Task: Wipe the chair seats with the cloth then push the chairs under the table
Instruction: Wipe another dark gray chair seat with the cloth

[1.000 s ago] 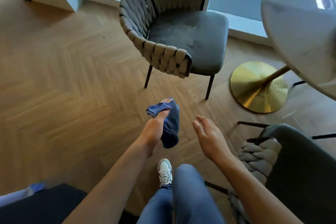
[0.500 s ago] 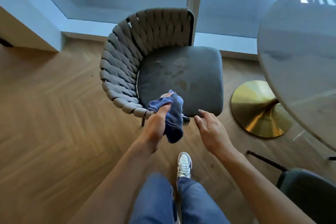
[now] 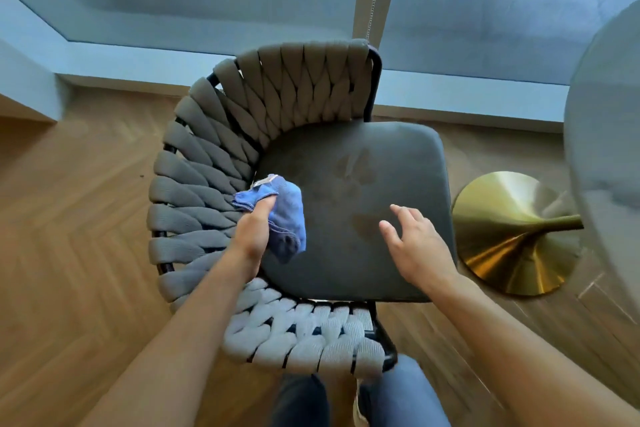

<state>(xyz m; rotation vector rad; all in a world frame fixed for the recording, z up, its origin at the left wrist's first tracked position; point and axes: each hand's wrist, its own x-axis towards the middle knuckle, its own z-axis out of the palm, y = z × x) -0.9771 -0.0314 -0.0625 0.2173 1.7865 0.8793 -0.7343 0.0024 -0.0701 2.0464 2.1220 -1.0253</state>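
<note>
Left hand (image 3: 251,236), left of frame centre, grips a bunched blue cloth (image 3: 285,215) between thumb and curled fingers, above the left part of the dark grey seat (image 3: 349,215) of the chair (image 3: 207,184). Woven grey straps wrap the chair's back and sides. Pale smudges mark the seat centre. Right hand (image 3: 419,246) hangs over the seat's right part, fingers spread and relaxed, holding nothing. At far right, the table (image 3: 606,135) edge stands above its brass base (image 3: 512,236).
</note>
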